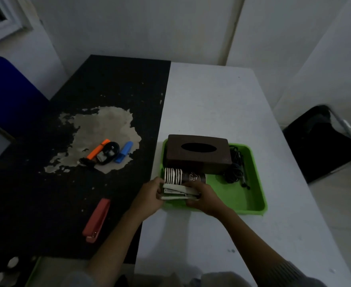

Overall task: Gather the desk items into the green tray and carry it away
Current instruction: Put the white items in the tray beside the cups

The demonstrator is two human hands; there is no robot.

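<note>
The bench (211,104), half black mat and half white top, is spread ahead of the hands. On its white half a shallow bright-green plastic tray (253,183) is set, with its near-left corner under the hands. A dark brown rectangular tissue box (197,156) with an oval slot is placed at the tray's far side, beyond the hands. A red stapler (97,220) is left on the mat, to the left of the left hand (149,195). A lying stack of brown white-rimmed paper cups (182,176) is seen just beyond the fingers. A white stapler (180,192) is grasped at its ends by the left hand and the right hand (205,199).
</note>
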